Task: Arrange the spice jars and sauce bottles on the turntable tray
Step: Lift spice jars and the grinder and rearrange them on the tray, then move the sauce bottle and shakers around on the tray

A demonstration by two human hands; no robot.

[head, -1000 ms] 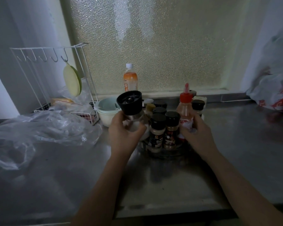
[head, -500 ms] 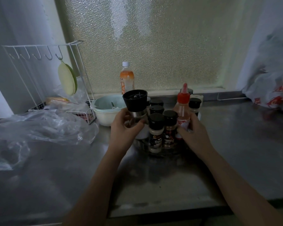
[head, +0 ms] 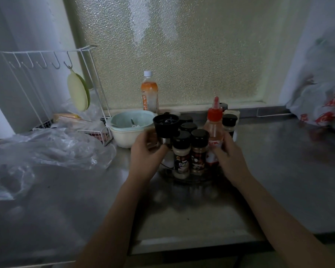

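A clear turntable tray (head: 190, 179) stands on the steel counter, crowded with black-capped spice jars (head: 181, 153). A grinder with a wide black top (head: 165, 125) stands upright at the tray's left edge; my left hand (head: 146, 153) is wrapped around its glass body. A sauce bottle with a red nozzle cap (head: 214, 130) stands at the tray's right side, and my right hand (head: 230, 159) grips its lower part. More dark-lidded jars (head: 229, 122) stand behind. The tray's base is mostly hidden by jars and hands.
A pale green bowl (head: 128, 126) sits just left of the tray. An orange drink bottle (head: 149, 91) stands on the window ledge behind. A white wire rack (head: 52, 89) and crumpled clear plastic (head: 46, 149) fill the left; a plastic bag (head: 321, 97) lies at the right.
My left hand has brought the tilted grinder upright and lowered it to the tray's left edge. My right hand stayed on the sauce bottle.
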